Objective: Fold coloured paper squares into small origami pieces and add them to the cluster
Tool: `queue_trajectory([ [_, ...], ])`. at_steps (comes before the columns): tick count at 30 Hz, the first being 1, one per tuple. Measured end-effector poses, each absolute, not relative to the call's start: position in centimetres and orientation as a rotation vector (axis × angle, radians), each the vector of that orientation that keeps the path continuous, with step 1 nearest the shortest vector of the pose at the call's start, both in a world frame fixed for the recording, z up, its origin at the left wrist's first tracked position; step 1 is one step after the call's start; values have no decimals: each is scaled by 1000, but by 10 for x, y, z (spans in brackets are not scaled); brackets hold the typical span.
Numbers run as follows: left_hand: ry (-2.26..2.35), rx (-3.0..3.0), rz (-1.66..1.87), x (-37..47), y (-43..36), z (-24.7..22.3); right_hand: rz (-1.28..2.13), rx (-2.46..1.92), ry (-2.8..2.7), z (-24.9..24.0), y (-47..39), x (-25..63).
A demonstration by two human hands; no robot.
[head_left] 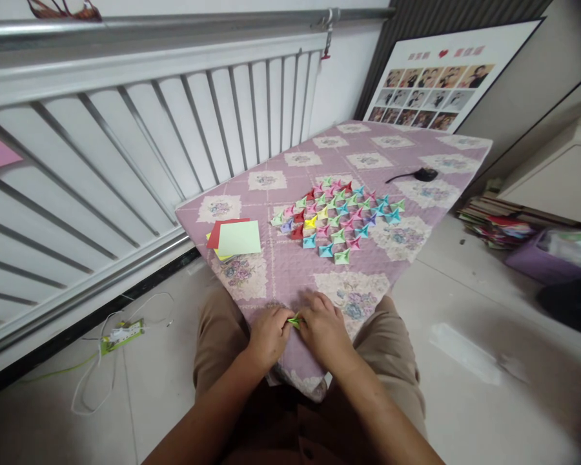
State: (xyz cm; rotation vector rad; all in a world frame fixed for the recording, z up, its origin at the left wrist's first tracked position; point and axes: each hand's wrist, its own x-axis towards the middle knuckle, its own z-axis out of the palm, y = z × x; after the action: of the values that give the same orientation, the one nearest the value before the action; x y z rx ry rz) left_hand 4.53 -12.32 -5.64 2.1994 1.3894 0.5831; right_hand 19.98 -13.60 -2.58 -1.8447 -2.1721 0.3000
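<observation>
Between my two hands is a small folded piece of yellow-green paper (294, 321), mostly covered by fingers. My left hand (270, 336) pinches its left side, and my right hand (323, 328) grips the right side with the fingers curled. Both hands are close together over the near corner of the cloth. Farther up the table lie rows of small folded paper pieces (337, 220) in green, pink, red, blue and yellow. To the left rests a stack of paper sheets (239, 237), pale green on top, with red and yellow edges showing beneath.
The table wears a purple floral cloth (290, 284). Near its right edge lies a black object with a cable (425, 174). A white radiator (252, 116) runs along the left, and a photo board (430, 84) leans at the back. On the floor sits a power strip (122, 334).
</observation>
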Motion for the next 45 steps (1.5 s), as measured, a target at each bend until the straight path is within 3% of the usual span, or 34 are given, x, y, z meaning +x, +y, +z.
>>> queue_trajectory([
  [12,1421,2276,490,46,-123,-55,397,-2105,-2388,-2,-122,183],
  [27,1421,2193,602,46,-125,-61,556,-1642,-1943,-48,-139,242],
  [45,1414,2186,607,49,-130,-57,321,-1560,-1950,-27,-131,225],
])
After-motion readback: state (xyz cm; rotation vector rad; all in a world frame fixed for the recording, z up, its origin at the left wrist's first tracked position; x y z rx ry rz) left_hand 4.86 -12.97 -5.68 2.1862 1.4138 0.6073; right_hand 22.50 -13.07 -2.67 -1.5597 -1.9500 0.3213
